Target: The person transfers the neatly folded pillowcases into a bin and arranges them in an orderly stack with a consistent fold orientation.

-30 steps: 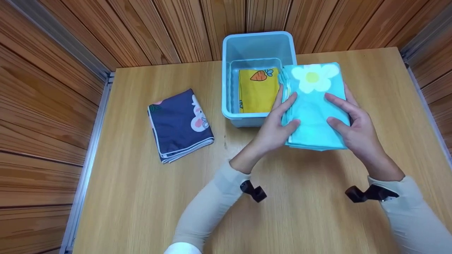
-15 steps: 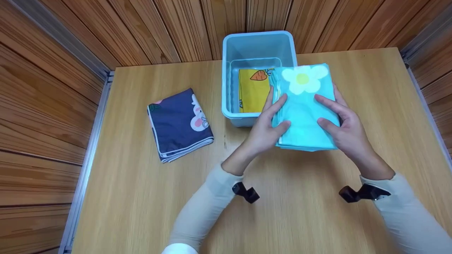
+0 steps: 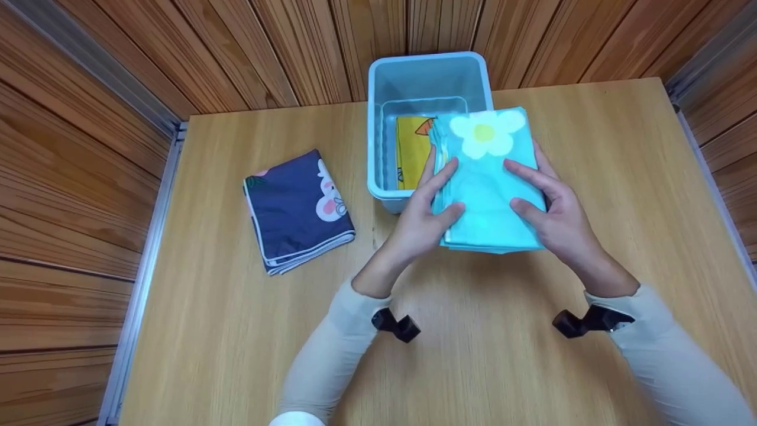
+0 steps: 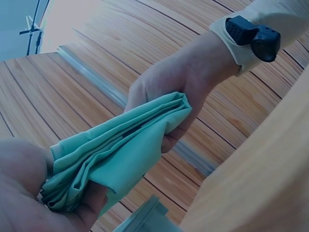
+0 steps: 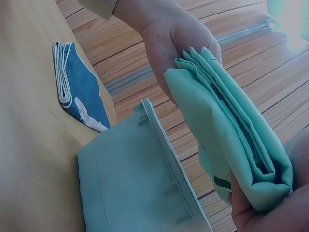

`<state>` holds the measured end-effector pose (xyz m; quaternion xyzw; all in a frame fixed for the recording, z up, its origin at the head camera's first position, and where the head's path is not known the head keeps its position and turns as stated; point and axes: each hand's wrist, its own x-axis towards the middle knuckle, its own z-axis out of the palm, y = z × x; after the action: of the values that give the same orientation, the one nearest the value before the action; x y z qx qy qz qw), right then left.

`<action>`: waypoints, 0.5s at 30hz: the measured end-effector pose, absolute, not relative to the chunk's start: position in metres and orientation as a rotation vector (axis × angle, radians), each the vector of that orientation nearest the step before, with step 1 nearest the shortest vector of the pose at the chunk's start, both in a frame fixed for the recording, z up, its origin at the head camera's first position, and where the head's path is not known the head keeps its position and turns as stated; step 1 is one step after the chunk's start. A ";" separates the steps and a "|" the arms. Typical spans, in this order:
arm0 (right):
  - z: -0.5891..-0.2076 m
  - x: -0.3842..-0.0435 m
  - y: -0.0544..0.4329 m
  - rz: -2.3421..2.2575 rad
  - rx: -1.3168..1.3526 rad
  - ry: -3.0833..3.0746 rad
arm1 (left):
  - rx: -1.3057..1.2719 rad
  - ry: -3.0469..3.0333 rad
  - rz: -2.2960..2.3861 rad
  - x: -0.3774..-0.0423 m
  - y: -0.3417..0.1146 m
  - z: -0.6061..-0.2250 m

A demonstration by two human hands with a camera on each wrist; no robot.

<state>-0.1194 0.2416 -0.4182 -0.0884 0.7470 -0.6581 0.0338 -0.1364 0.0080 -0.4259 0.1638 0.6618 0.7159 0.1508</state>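
Observation:
Both hands hold a folded turquoise cloth (image 3: 482, 195) with a white flower print, raised above the table. My left hand (image 3: 421, 216) grips its left edge, thumb on top and fingers beneath. On the opposite edge my right hand (image 3: 559, 213) pinches it the same way. The wrist views show the cloth's many stacked layers (image 4: 125, 145) between the hands. Just behind stands a light blue plastic bin (image 3: 374, 130); the cloth overlaps its front right part. Inside the bin lies a folded yellow cloth (image 3: 411, 157) with a carrot print, partly hidden by the turquoise one.
A folded navy cloth (image 3: 295, 210) with a white rabbit print and pale edging lies on the table (image 3: 201, 331) left of the bin. Wooden plank walls (image 3: 260, 53) enclose the table at the back and sides.
Both hands have carried the turquoise cloth leftward, so it covers more of the bin's front and the yellow cloth. The grip looks the same; the bin and navy cloth stay put.

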 end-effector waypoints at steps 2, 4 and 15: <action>-0.418 -0.120 0.239 -2.012 -0.267 2.295 | 0.460 1.893 2.066 -0.136 0.005 -0.426; -0.417 -0.120 0.237 -1.987 -0.265 2.302 | 0.447 1.877 2.078 -0.135 0.002 -0.426; -0.416 -0.121 0.227 -1.968 -0.257 2.303 | 0.383 1.878 2.073 -0.133 -0.007 -0.425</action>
<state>-0.1214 0.2270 -0.4163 -0.0845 0.7565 -0.6465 0.0509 -0.1331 -0.0073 -0.4246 0.1341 0.6567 0.7250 0.1586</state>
